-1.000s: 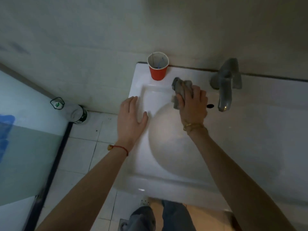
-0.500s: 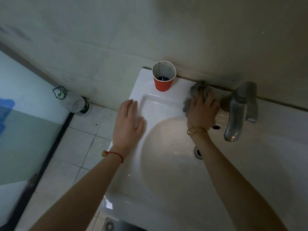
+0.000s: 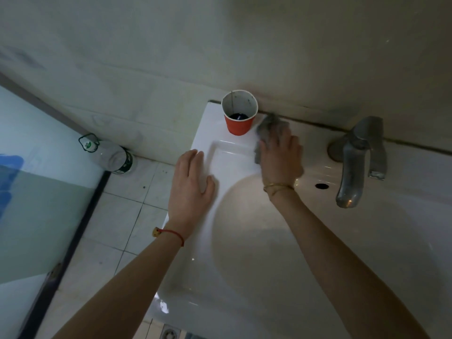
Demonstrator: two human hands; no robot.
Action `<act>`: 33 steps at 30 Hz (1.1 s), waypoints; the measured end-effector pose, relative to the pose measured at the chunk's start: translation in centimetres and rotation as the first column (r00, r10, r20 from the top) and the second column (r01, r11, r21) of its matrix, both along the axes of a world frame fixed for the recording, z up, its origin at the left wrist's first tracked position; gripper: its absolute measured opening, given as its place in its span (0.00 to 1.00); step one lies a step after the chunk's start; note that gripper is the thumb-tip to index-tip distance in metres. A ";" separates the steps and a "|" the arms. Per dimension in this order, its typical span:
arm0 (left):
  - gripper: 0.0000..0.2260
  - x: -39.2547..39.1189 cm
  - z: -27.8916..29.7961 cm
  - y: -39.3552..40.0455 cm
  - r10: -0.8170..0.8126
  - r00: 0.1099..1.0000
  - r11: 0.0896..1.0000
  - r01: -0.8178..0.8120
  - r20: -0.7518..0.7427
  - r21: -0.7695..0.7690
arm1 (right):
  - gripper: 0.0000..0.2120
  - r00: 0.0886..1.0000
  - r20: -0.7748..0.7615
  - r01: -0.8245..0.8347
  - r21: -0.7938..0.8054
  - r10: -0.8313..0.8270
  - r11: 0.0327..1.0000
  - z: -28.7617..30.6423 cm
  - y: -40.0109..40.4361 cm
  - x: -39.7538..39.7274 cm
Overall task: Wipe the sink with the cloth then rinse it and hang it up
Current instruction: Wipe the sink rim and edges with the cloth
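Dim, greenish light. The right hand point(image 3: 281, 155) and cloth point(image 3: 270, 127) are motion-blurred. Wide-angle distortion bends the edges; small glints mark the sink point(image 3: 186, 277) rim.

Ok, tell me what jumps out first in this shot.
The red paper cup stands on the sink's back ledge against the wall. Right beside it, the right hand presses a grey cloth onto the ledge, while the left hand lies flat on the sink's left rim.

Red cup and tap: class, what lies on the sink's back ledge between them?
In the head view, the grey cloth under the right hand lies just beside the red cup; from there to the tap, the sink ledge is bare.
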State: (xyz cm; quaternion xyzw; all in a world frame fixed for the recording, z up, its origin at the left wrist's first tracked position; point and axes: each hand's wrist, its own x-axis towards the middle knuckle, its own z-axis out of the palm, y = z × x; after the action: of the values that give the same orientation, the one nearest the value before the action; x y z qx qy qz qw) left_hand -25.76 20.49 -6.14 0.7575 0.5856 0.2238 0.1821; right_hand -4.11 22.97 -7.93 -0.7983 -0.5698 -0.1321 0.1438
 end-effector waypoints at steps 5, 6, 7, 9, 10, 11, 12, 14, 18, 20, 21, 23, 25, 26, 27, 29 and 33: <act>0.24 -0.1 0.0 0.1 -0.002 1.000 1.000 0.002 0.007 0.007 | 0.19 0.996 0.088 0.010 -0.029 -0.007 1.000 -0.7 -3.4 3.7; 0.24 -0.1 0.0 0.1 -0.003 1.000 1.000 0.003 0.006 0.004 | 0.19 0.996 0.045 0.082 -0.034 -0.080 0.996 -0.5 -4.6 4.5; 0.24 -0.1 0.0 0.1 -0.002 1.000 1.000 0.002 0.008 0.002 | 0.20 0.990 -0.014 0.142 -0.034 -0.143 0.989 -0.4 -5.2 4.6; 0.24 -0.1 -0.1 0.1 -0.001 1.000 1.000 0.001 0.019 0.005 | 0.20 0.977 -0.077 0.198 -0.046 -0.201 0.979 0.0 -4.5 3.7; 0.24 -0.1 -0.1 0.1 -0.002 1.000 1.000 0.002 0.026 0.007 | 0.18 0.984 -0.051 0.170 -0.047 -0.172 0.984 0.2 -3.5 2.9; 0.24 0.0 0.0 0.1 -0.004 1.000 1.000 0.004 0.029 0.010 | 0.17 0.994 -0.006 0.109 -0.036 -0.110 0.993 0.3 -2.4 1.9; 0.24 0.0 0.0 0.1 -0.006 1.000 1.000 0.006 0.027 0.011 | 0.17 0.999 0.031 0.029 -0.017 -0.028 0.999 0.2 -1.5 1.2; 0.24 -0.1 0.1 0.1 -0.005 1.000 1.000 0.005 0.020 0.009 | 0.19 0.993 0.050 -0.105 -0.011 0.105 0.994 0.1 -0.9 1.4; 0.23 -0.2 0.1 0.1 -0.010 1.000 1.000 0.010 0.027 0.011 | 0.18 0.994 0.102 -0.042 -0.018 0.044 0.999 -0.7 -4.8 5.8; 0.24 -0.2 0.1 0.1 -0.006 0.999 1.000 0.005 0.032 0.010 | 0.20 0.987 -0.087 0.134 -0.029 -0.137 0.990 -0.3 -5.7 6.0; 0.24 -0.1 0.1 0.1 -0.003 0.999 1.000 0.003 0.036 0.006 | 0.20 0.963 -0.152 0.221 -0.032 -0.224 0.975 0.0 -5.3 5.3; 0.24 -0.1 0.0 0.1 -0.005 0.999 1.000 0.005 0.036 -0.002 | 0.17 0.962 -0.149 0.224 -0.058 -0.230 0.973 0.5 -3.6 2.7; 0.24 -0.2 -0.1 0.2 -0.009 0.999 1.000 0.009 0.033 -0.002 | 0.18 0.999 -0.029 0.041 -0.076 -0.044 0.996 0.3 -2.3 0.6; 0.24 -0.2 -0.1 0.2 -0.011 0.999 1.000 0.011 0.033 -0.002 | 0.19 0.999 -0.002 -0.041 -0.075 0.041 0.996 -0.1 -2.1 0.6; 0.24 -0.2 -0.1 0.2 -0.013 0.999 1.000 0.013 0.034 -0.001 | 0.20 0.996 0.023 -0.085 -0.077 0.087 0.993 -0.3 -2.1 1.2; 0.24 -0.2 0.0 0.1 -0.013 0.999 1.000 0.013 0.037 -0.004 | 0.19 0.995 0.065 -0.068 -0.095 0.074 0.993 -0.7 -3.5 3.1; 0.24 -0.3 0.0 0.1 0.000 1.000 1.000 0.001 0.028 -0.013 | 0.19 0.963 -0.110 0.244 -0.015 -0.244 0.970 -0.2 -5.5 4.3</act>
State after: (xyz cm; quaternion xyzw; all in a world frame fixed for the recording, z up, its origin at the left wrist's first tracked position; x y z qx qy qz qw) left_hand -26.08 20.56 -6.10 0.7533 0.5843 0.2303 0.1953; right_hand 0.15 17.52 -8.11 -0.8686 -0.4583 -0.1037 0.1571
